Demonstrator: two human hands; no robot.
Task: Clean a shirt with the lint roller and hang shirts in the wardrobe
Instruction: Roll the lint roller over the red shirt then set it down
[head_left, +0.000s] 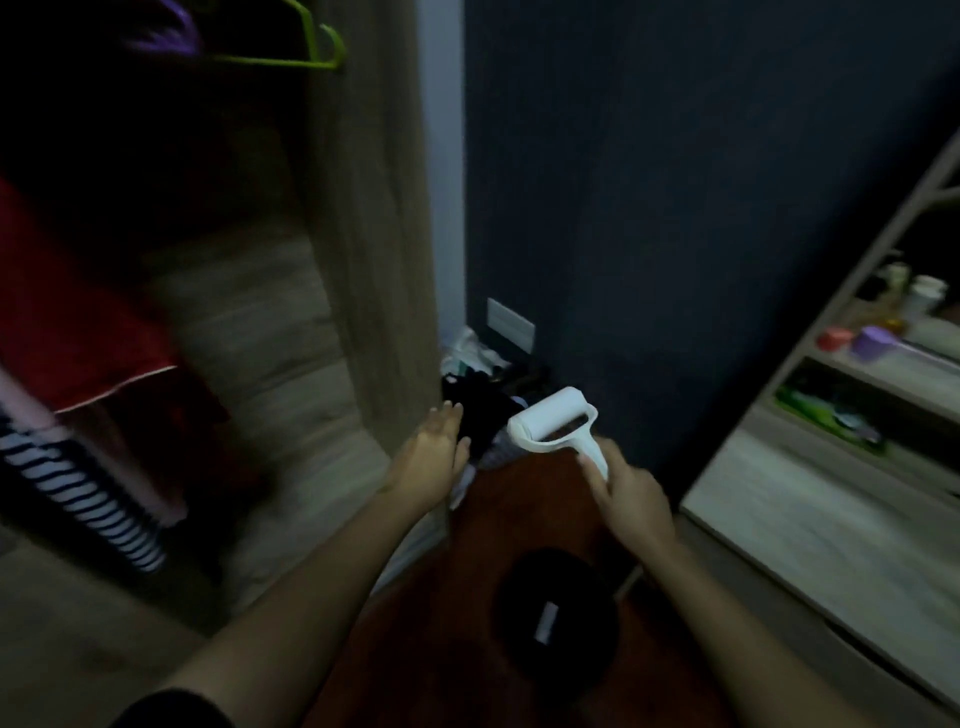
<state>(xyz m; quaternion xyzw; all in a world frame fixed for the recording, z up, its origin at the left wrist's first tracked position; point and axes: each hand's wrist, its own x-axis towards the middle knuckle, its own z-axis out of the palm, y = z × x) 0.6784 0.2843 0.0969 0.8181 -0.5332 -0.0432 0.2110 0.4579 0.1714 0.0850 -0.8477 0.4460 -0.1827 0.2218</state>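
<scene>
Right hand (631, 499) grips the lint roller (550, 418) by its handle, roll end pointing up and away. Left hand (434, 454) is flat open, holding nothing, stretched toward the dark clothes heap (478, 410) in the floor corner beside the wardrobe (374, 260). I'd pull 1 shirt out, spread it taut, then roll in straight strokes. It's dim and smeary, so I can't pick out a shirt in that heap. The green hanger (311, 57) up top is cut off.

dim room: dark blue wall (675, 182), reddish-brown floor (519, 519), pale wooden shelf unit (831, 499) at right
</scene>
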